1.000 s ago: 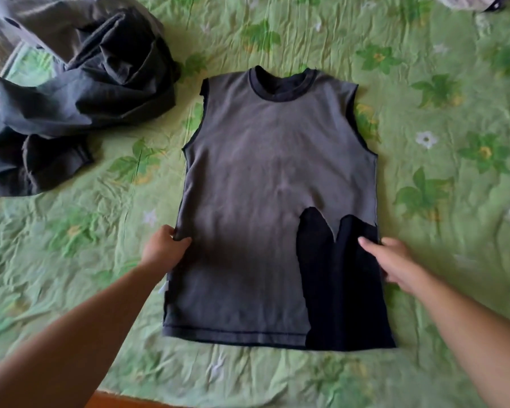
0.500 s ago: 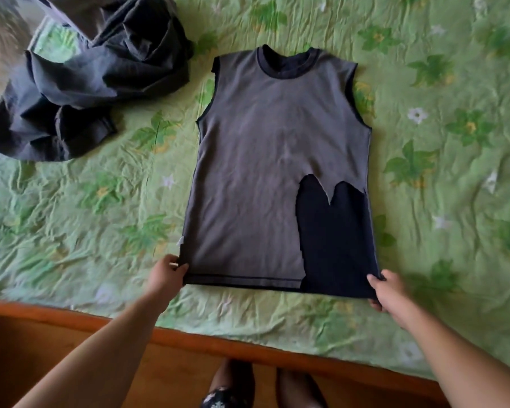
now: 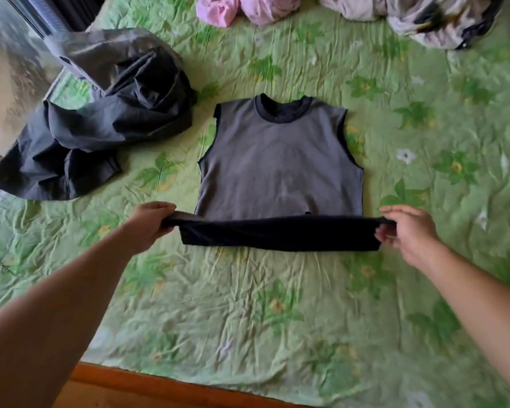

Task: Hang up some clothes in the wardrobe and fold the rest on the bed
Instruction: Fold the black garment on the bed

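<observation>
A grey sleeveless top (image 3: 278,163) with a black collar lies flat on the green bed cover (image 3: 248,304), neck pointing away from me. Its lower part is lifted and turned up, showing the black underside as a dark band across the shirt's width. My left hand (image 3: 147,225) grips the hem's left corner and my right hand (image 3: 407,231) pinches the right corner, both held a little above the bed.
A crumpled dark grey garment (image 3: 106,113) lies at the left near the bed's edge. Pink clothes (image 3: 242,8) and a pale patterned heap (image 3: 424,16) sit at the far side. The wooden bed frame (image 3: 159,387) runs along the near edge.
Both hands slid down the shirt's sides to the hem corners, took hold of them, and lifted the hem up toward the collar. The black lower part now shows as a band.
</observation>
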Available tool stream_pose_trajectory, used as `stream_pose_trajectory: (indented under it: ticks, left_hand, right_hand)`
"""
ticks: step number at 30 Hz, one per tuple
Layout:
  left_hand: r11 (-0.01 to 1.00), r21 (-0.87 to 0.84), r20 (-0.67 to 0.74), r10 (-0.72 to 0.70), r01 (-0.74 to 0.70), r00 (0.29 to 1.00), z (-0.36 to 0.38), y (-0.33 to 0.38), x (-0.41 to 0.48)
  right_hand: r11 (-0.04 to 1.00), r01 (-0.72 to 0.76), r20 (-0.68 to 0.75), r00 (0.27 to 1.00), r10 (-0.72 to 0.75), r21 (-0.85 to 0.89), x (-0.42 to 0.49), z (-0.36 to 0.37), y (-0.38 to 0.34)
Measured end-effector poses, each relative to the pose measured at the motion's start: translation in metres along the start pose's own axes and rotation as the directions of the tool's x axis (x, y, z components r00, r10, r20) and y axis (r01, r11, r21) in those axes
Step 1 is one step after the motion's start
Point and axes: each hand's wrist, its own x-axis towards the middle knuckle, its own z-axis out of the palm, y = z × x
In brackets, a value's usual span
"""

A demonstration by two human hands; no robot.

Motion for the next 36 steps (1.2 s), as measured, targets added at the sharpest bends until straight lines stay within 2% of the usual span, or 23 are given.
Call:
stream_pose_trajectory:
  ticks: [2, 3, 4, 5, 6, 7, 8, 9, 11, 12, 14, 17, 20, 21, 24, 27, 29, 30, 32, 34, 36]
  left_hand:
    - [0.989, -0.142, -0.005, 0.045, -0.045, 0.999, 0.016, 0.029, 0.019]
    - [0.989, -0.127, -0.003, 0.07, -0.07, 0.998, 0.025, 0.034, 0.027]
    - [0.993, 0.019, -0.023, 0.114, -0.113, 0.993, 0.033, 0.033, 0.031]
    - [0.947, 0.265, -0.034, 0.195, -0.179, 0.98, 0.04, 0.027, 0.031]
    - [0.825, 0.505, 0.004, 0.292, -0.254, 0.957, 0.049, 0.017, 0.03]
    - [0.658, 0.668, 0.099, 0.384, -0.347, 0.918, 0.058, 0.004, 0.028]
    - [0.49, 0.751, 0.242, 0.419, -0.442, 0.875, 0.066, -0.012, 0.025]
    - [0.331, 0.79, 0.378, 0.4, -0.516, 0.835, 0.075, -0.027, 0.022]
    - [-0.007, 0.828, 0.534, 0.316, -0.561, 0.784, 0.088, -0.056, 0.021]
    - [-0.144, 0.827, 0.559, 0.32, -0.544, 0.765, 0.092, -0.069, 0.024]
    - [-0.28, 0.825, 0.563, 0.344, -0.49, 0.751, 0.102, -0.081, 0.031]
    - [-0.375, 0.82, 0.559, 0.361, -0.433, 0.746, 0.112, -0.083, 0.044]
    - [-0.396, 0.812, 0.565, 0.348, -0.429, 0.748, 0.116, -0.079, 0.047]
    - [-0.385, 0.813, 0.564, 0.334, -0.437, 0.755, 0.116, -0.077, 0.046]
    - [-0.317, 0.821, 0.558, 0.276, -0.474, 0.782, 0.112, -0.073, 0.041]
    - [-0.296, 0.795, 0.576, 0.093, -0.53, 0.812, 0.104, -0.067, 0.022]
    - [-0.332, 0.747, 0.597, -0.048, -0.576, 0.801, 0.102, -0.064, 0.012]
    - [-0.313, 0.746, 0.6, -0.068, -0.588, 0.797, 0.102, -0.059, 0.012]
    - [-0.221, 0.774, 0.617, 0.052, -0.593, 0.785, 0.107, -0.044, 0.023]
    - [-0.196, 0.785, 0.618, 0.305, -0.587, 0.724, 0.114, -0.029, 0.049]
    - [-0.179, 0.818, 0.566, 0.422, -0.547, 0.708, 0.121, -0.016, 0.076]
  right_hand:
    - [0.995, 0.009, 0.008, 1.0, -0.01, 0.1, 0.025, 0.017, -0.029]
    - [0.995, 0.021, 0.021, 1.0, -0.024, 0.097, 0.035, 0.026, -0.037]
    - [0.999, 0.047, 0.018, 0.999, -0.048, 0.023, 0.043, 0.035, -0.036]
    - [0.986, 0.112, 0.0, 0.994, -0.113, -0.123, 0.049, 0.043, -0.028]
    - [0.929, 0.202, 0.027, 0.979, -0.203, -0.311, 0.051, 0.051, -0.015]
    - [0.81, 0.301, 0.128, 0.953, -0.274, -0.504, 0.051, 0.059, 0.003]
    - [0.618, 0.416, 0.274, 0.908, -0.316, -0.667, 0.049, 0.066, 0.022]
    - [0.388, 0.525, 0.424, 0.848, -0.318, -0.758, 0.045, 0.073, 0.041]
    - [-0.043, 0.663, 0.648, 0.714, -0.265, -0.747, 0.033, 0.085, 0.069]
    - [-0.183, 0.679, 0.701, 0.668, -0.25, -0.711, 0.03, 0.091, 0.079]
    - [-0.311, 0.637, 0.708, 0.658, -0.257, -0.705, 0.028, 0.103, 0.087]
    - [-0.373, 0.585, 0.689, 0.669, -0.279, -0.72, 0.042, 0.117, 0.092]
    - [-0.432, 0.567, 0.706, 0.639, -0.307, -0.701, 0.052, 0.124, 0.095]
    - [-0.435, 0.575, 0.71, 0.648, -0.274, -0.693, 0.053, 0.123, 0.094]
    - [-0.396, 0.624, 0.728, 0.653, -0.21, -0.674, 0.045, 0.114, 0.095]
    - [-0.373, 0.681, 0.751, 0.656, -0.072, -0.63, 0.021, 0.098, 0.095]
    - [-0.273, 0.744, 0.756, 0.649, 0.083, -0.609, 0.01, 0.092, 0.091]
    - [-0.223, 0.747, 0.738, 0.66, 0.138, -0.626, 0.008, 0.094, 0.084]
    - [-0.111, 0.736, 0.735, 0.676, 0.06, -0.668, 0.016, 0.104, 0.067]
    - [-0.09, 0.747, 0.742, 0.624, -0.244, -0.658, 0.037, 0.122, 0.053]
    - [-0.096, 0.736, 0.699, 0.583, -0.413, -0.67, 0.062, 0.145, 0.037]
